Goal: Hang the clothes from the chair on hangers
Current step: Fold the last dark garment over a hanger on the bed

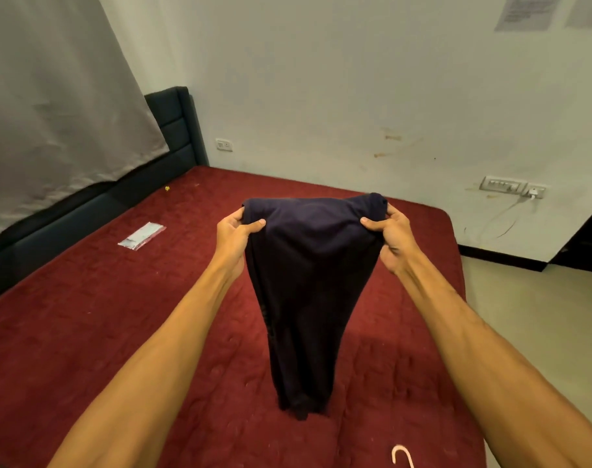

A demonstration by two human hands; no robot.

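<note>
One grey sheet [51, 113] hangs down the far left of the room, its lower edge falling across a dark padded headboard [173, 123] that stands against the white wall [321, 79]. Just right of the headboard we see a small wall socket [224, 145]. Below it spreads the dark red quilted bedcover [85, 332]; on its left part lie a flat plastic packet [142, 236] and, further back, a tiny yellow speck [167, 188] we cannot identify. Over the middle of the bed our left hand [233, 231] pinches one top corner of a navy garment [308, 282], thumb pressed on the near face and the fingers curled behind the cloth. The garment is held up in the air between both hands, stretched wide at the top and narrowing as it hangs; we cannot tell whether its lower end touches the bedcover. Our right hand [392, 238] grips the other top corner the same way, thumb in front, fingers wrapped round the bunched edge. Lower down, a pale hanger hook [401, 456] lies on the bedcover, apart from the garment. On the wall to the right sit a switch panel [500, 185] and a white plug [534, 192]. Blurred papers [524, 11] are stuck high on that wall, and a pale floor [541, 315] runs to dark furniture [588, 241] at far right
</note>
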